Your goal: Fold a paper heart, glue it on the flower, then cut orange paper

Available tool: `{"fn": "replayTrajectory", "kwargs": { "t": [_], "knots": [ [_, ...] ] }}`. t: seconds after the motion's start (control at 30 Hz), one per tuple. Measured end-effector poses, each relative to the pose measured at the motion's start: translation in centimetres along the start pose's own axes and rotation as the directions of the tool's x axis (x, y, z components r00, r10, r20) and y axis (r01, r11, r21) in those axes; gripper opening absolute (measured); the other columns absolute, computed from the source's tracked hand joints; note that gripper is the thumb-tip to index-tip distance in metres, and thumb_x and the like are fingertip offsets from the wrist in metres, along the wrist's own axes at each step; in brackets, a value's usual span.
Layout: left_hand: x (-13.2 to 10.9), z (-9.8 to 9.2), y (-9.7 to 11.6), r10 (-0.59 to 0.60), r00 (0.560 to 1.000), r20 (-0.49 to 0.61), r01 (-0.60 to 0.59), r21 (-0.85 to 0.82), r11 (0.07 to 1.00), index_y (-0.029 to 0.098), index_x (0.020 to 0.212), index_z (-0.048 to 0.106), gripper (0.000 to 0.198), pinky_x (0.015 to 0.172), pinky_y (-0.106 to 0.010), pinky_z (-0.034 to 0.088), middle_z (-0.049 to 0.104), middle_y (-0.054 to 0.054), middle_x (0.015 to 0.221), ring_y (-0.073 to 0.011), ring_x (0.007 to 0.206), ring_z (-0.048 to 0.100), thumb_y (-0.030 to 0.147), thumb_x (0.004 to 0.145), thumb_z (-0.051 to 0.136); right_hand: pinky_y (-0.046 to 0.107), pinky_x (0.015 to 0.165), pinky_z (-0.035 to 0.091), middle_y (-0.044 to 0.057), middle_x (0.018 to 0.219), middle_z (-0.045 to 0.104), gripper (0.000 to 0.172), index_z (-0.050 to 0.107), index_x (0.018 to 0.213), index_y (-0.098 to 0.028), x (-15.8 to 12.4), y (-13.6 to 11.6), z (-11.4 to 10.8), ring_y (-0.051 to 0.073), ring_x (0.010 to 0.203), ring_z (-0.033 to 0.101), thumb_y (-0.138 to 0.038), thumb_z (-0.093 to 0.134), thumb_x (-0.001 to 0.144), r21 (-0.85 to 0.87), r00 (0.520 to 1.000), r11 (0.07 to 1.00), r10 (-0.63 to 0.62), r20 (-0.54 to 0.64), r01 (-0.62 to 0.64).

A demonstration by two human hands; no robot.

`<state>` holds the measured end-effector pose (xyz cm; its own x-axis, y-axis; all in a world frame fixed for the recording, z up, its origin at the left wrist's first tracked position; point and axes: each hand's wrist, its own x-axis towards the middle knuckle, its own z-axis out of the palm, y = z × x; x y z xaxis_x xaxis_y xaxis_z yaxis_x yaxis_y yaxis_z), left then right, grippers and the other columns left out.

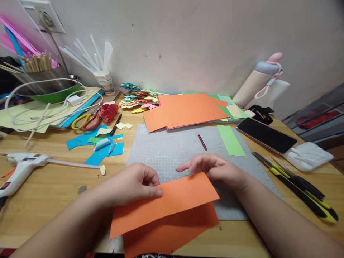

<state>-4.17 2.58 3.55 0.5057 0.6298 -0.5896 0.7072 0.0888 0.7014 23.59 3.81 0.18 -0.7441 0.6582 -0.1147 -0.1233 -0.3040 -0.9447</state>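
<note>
A folded sheet of orange paper (172, 204) is held up over the front part of the grey cutting mat (166, 154). My left hand (137, 184) pinches its folded upper edge, thumb on top. At the right end of that fold is my right hand (212, 168), its index finger stretched out to the left and the other fingers loosely curled; the fingertips are just behind the paper's edge. A short dark red pencil (201, 141) lies on the mat beyond my hands. To its right rests a light green strip (231, 140).
Orange sheets (188, 113) lie against the wall side. Left are blue scraps (98, 152), scissors (86, 121), and a glue gun (24, 168). On the right are a phone (266, 135), a yellow-black cutter (298, 191), and a bottle (255, 84).
</note>
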Motion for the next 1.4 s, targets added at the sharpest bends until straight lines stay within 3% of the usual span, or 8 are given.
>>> {"fn": "replayTrajectory", "kwargs": {
  "t": [0.1, 0.2, 0.33, 0.47, 0.67, 0.77, 1.07, 1.4],
  "knots": [
    [0.3, 0.3, 0.1, 0.005, 1.0, -0.028, -0.004, 0.031, 1.0, 0.019, 0.074, 0.062, 0.023, 0.05, -0.021, 0.032, 0.056, 0.004, 0.065, -0.0099, 0.059, 0.045, 0.041, 0.075, 0.06, 0.028, 0.062, 0.045, 0.011, 0.111, 0.067, 0.019, 0.059, 0.096, -0.02, 0.1, -0.2, -0.1, 0.014, 0.069, 0.063, -0.03, 0.056, 0.08, 0.063, 0.992, 0.995, 0.083, -0.1, -0.077],
    [0.4, 0.8, 0.4, 0.026, 0.997, -0.079, -0.02, 0.08, 0.997, 0.019, 0.072, 0.06, 0.02, 0.05, -0.022, 0.032, 0.055, 0.004, 0.064, -0.01, 0.058, 0.044, 0.039, 0.075, 0.058, 0.027, 0.064, 0.043, 0.008, 0.097, 0.067, 0.025, 0.059, 0.097, -0.019, 0.4, -0.4, 1.1, 0.014, 0.074, 0.06, -0.038, 0.057, 0.083, -0.218, 0.962, 0.954, 0.157, -0.224, -0.206],
    [0.4, 1.4, 0.8, 0.053, 0.992, -0.112, -0.038, 0.131, 0.991, 0.019, 0.071, 0.06, 0.018, 0.05, -0.022, 0.032, 0.057, 0.003, 0.064, -0.0106, 0.058, 0.047, 0.036, 0.074, 0.058, 0.025, 0.06, 0.039, 0.0, 0.075, 0.061, 0.019, 0.064, 0.086, -0.019, 0.5, -0.6, 2.7, 0.014, 0.071, 0.053, -0.036, 0.063, 0.076, -0.614, 0.942, 0.717, 0.208, -0.262, -0.329],
    [0.4, 1.5, 0.7, 0.021, 0.997, -0.073, -0.011, 0.137, 0.99, 0.019, 0.073, 0.063, 0.02, 0.05, -0.022, 0.033, 0.061, 0.002, 0.066, -0.0117, 0.059, 0.049, 0.038, 0.073, 0.058, 0.025, 0.052, 0.033, -0.002, 0.064, 0.057, 0.017, 0.06, 0.068, -0.018, 0.1, -1.2, 3.2, 0.012, 0.061, 0.048, -0.033, 0.06, 0.076, -0.736, 0.916, 0.545, 0.249, -0.316, -0.402],
    [0.7, 1.8, 0.4, 0.055, 0.996, -0.07, -0.043, 0.164, 0.986, 0.019, 0.071, 0.063, 0.017, 0.048, -0.022, 0.03, 0.058, 0.003, 0.062, -0.0103, 0.056, 0.046, 0.035, 0.073, 0.056, 0.027, 0.064, 0.038, 0.002, 0.089, 0.069, 0.019, 0.068, 0.093, -0.023, 0.8, -2.6, 5.7, 0.016, 0.077, 0.057, -0.034, 0.058, 0.081, -0.856, 0.956, 0.426, 0.1, -0.276, -0.292],
    [0.7, 2.3, 0.1, 0.098, 0.992, -0.076, -0.085, 0.157, 0.984, 0.018, 0.067, 0.061, 0.016, 0.049, -0.021, 0.03, 0.054, 0.005, 0.058, -0.0091, 0.054, 0.043, 0.031, 0.073, 0.054, 0.026, 0.063, 0.038, 0.002, 0.084, 0.07, 0.017, 0.069, 0.088, -0.023, 2.1, -2.6, 7.4, 0.015, 0.074, 0.058, -0.026, 0.054, 0.082, -0.888, 0.971, 0.393, 0.101, -0.215, -0.238],
    [0.5, 2.0, -0.4, 0.051, 0.998, -0.036, -0.05, 0.036, 0.998, 0.018, 0.07, 0.062, 0.021, 0.049, -0.022, 0.029, 0.052, 0.005, 0.058, -0.0088, 0.054, 0.04, 0.037, 0.074, 0.057, 0.022, 0.049, 0.03, -0.003, 0.063, 0.059, 0.013, 0.063, 0.074, -0.019, 3.4, -1.5, 7.0, 0.01, 0.056, 0.046, -0.022, 0.051, 0.078, -0.82, 0.962, 0.51, 0.218, -0.168, -0.259],
    [0.0, 1.3, -0.1, -0.012, 1.0, -0.017, 0.013, 0.019, 1.0, 0.018, 0.07, 0.063, 0.022, 0.047, -0.022, 0.031, 0.056, 0.003, 0.061, -0.0098, 0.054, 0.044, 0.039, 0.071, 0.06, 0.025, 0.056, 0.034, -0.002, 0.064, 0.054, 0.018, 0.057, 0.068, -0.018, -2.2, -2.6, 1.4, 0.011, 0.059, 0.044, -0.028, 0.052, 0.082, -0.683, 0.902, 0.597, 0.347, -0.255, -0.422]
  ]
}}
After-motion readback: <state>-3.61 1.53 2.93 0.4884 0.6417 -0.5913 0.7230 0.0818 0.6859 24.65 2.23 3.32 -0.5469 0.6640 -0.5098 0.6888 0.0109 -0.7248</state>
